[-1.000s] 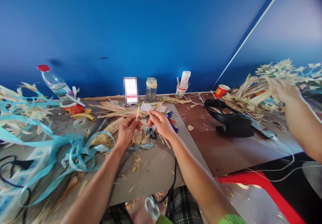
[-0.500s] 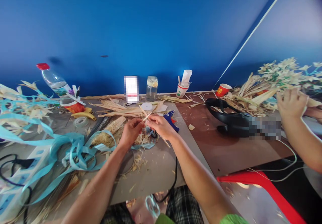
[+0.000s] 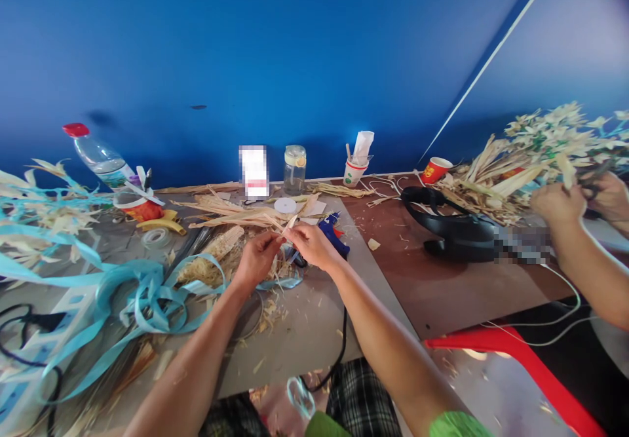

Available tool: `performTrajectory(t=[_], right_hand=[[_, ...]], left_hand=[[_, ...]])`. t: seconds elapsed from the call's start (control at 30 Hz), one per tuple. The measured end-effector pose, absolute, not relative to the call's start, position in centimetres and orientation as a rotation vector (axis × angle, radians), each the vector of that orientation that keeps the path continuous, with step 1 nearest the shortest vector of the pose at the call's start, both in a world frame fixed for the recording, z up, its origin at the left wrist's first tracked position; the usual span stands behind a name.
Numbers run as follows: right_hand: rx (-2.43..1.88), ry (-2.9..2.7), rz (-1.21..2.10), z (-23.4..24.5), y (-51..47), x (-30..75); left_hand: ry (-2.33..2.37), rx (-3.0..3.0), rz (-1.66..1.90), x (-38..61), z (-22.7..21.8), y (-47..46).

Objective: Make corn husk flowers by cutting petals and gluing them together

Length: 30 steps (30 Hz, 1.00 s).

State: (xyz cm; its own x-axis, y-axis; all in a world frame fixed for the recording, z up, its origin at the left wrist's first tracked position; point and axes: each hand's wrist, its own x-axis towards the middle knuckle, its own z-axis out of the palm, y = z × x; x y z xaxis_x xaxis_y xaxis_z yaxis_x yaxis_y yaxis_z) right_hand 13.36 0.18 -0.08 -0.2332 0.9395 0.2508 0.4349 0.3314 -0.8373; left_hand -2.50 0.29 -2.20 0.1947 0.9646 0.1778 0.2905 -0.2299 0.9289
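My left hand (image 3: 259, 258) and my right hand (image 3: 310, 244) meet above the grey table (image 3: 304, 332), both pinched on a thin pale husk strip (image 3: 289, 224) that pokes up between the fingertips. Under them lies a heap of dry husk scraps (image 3: 230, 247). A blue glue gun (image 3: 334, 235) rests just right of my right hand. Light-blue ribbon strips (image 3: 147, 293) curl at my left.
A co-worker's hands (image 3: 560, 204) work at a pile of husk flowers (image 3: 540, 142) on the right. A black headset (image 3: 452, 230), red cup (image 3: 433, 170), white cup (image 3: 354, 170), glass jar (image 3: 295, 168), water bottle (image 3: 101, 158), tape roll (image 3: 156, 237) and red stool (image 3: 515, 365) are around.
My hands have come closer together and dropped a little, the strip now shorter between the fingers. The co-worker's hands moved from the flower pile down toward the table edge.
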Motion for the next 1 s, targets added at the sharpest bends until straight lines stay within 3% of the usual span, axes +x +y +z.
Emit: performTrajectory(t=[0.2,0.8,1.0], right_hand=[[-1.298,-1.85,0.779,-0.06,0.25,13.44],[-1.351,-1.503,1.181,-0.95,0.81,13.66],[-1.379,-1.509,1.138,-0.25,0.47,13.75]], left_hand=[[1.245,1.908,1.04,-2.77,-2.57,0.52],[1.306,2.252,1.123,-2.9,-2.65,0.36],[1.327,2.235,1.126,-2.89,-2.37,0.32]])
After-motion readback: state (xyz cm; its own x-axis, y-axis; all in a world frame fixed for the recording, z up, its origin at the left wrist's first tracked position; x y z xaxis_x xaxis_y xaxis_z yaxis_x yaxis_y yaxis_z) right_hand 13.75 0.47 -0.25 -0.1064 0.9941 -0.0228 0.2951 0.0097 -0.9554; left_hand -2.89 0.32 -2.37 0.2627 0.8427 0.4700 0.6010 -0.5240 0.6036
